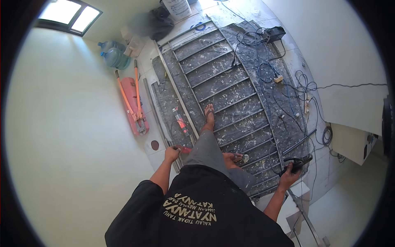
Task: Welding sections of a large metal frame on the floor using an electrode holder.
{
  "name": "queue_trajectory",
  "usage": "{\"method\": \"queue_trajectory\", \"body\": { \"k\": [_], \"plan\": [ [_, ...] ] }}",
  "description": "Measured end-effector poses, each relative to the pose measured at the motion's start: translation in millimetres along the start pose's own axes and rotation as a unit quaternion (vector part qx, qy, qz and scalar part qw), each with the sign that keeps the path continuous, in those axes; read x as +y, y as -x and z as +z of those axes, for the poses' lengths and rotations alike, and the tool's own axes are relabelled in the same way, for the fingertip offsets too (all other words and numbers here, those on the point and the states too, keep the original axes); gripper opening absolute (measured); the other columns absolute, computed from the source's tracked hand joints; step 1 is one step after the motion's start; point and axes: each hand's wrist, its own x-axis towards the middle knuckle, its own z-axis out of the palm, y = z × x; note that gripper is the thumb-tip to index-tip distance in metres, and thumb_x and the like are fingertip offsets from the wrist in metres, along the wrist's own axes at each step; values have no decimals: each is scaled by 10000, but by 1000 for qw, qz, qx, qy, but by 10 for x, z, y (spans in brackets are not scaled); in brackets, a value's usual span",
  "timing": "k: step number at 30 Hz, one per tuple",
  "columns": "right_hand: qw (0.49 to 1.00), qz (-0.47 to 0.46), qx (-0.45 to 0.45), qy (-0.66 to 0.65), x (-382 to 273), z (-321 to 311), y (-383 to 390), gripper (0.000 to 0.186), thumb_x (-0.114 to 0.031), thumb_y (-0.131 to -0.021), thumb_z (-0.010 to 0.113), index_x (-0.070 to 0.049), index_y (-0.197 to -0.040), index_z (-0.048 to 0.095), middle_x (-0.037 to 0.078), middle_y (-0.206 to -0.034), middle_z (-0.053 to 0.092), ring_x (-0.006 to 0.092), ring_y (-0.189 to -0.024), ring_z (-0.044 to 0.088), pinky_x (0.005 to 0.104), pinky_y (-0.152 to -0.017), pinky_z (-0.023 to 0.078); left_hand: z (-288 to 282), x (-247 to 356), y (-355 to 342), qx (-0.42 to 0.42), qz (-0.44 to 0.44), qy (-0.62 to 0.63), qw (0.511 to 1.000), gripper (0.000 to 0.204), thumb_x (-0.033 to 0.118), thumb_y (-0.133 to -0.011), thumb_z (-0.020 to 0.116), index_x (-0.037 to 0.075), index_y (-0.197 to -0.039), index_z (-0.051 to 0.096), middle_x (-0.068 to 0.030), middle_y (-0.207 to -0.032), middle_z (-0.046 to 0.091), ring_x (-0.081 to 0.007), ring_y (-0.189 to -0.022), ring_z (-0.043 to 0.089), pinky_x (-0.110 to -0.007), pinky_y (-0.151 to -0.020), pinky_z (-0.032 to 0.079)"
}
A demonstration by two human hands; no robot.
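Observation:
My left hand (173, 152) is closed at the left side of my body, around a small red object (186, 150) whose kind I cannot make out. On the right, my right hand (290, 177) grips a black clamp-like tool (299, 163), its two arms pointing forward and right. A long grey metal frame with several crossbars (242, 99) lies on the floor, and my sandalled feet stand among its bars. Beside the frame, close ahead of my left hand, lies a narrow red and white packet (181, 122).
A red case with an orange-handled bolt cutter (132, 103) lies at left, near blue water bottles (114, 55). Metal bars (158, 111) lie alongside the frame. A black machine box (273, 34) and tangled cables (304, 84) spread at right. A white cabinet (349, 140) stands beyond.

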Motion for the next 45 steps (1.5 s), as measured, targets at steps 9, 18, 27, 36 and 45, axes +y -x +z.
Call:
{"method": "queue_trajectory", "body": {
  "k": [9,18,27,36,45],
  "plan": [
    [998,-14,-61,-22,-1392,1389,-513,278,-161,-922,673,-14,-1109,530,28,-829,597,106,-669,537,248,-608,450,-358,479,-1261,-11,-50,251,967,306,238,-857,680,-10,-1035,700,-104,-830,712,-166,-720,686,-314,-675,537],
    [990,-69,-123,26,-2129,2623,-859,282,-147,-922,668,-21,-1141,544,20,-865,601,101,-645,531,244,-571,440,-1373,950,-1710,0,-99,386,917,305,276,-847,689,8,-990,712,-100,-787,714,-188,-691,690,-336,-672,525],
    [973,-78,-216,25,-2594,3724,-1039,275,-99,-890,696,-18,-1113,559,31,-901,617,94,-679,554,242,-589,470,-1574,390,-1764,29,-194,382,903,283,216,-877,666,-32,-1014,670,-78,-826,693,-155,-651,657,-289,-571,490],
    [944,-82,-314,67,-3140,5277,-1690,308,-93,-878,705,1,-1138,571,38,-929,644,120,-771,598,264,-705,492,-2093,736,-2352,54,-226,378,896,319,233,-868,677,-51,-1013,676,-113,-850,706,-183,-699,678,-315,-653,524],
    [912,-64,-399,69,-3776,7060,-2490,297,-54,-865,699,-8,-1132,577,19,-922,635,92,-799,563,250,-723,465,-2895,1726,-3671,71,-201,405,889,280,240,-898,656,-11,-1022,669,-65,-854,698,-141,-692,665,-268,-592,486]
  ]
}}
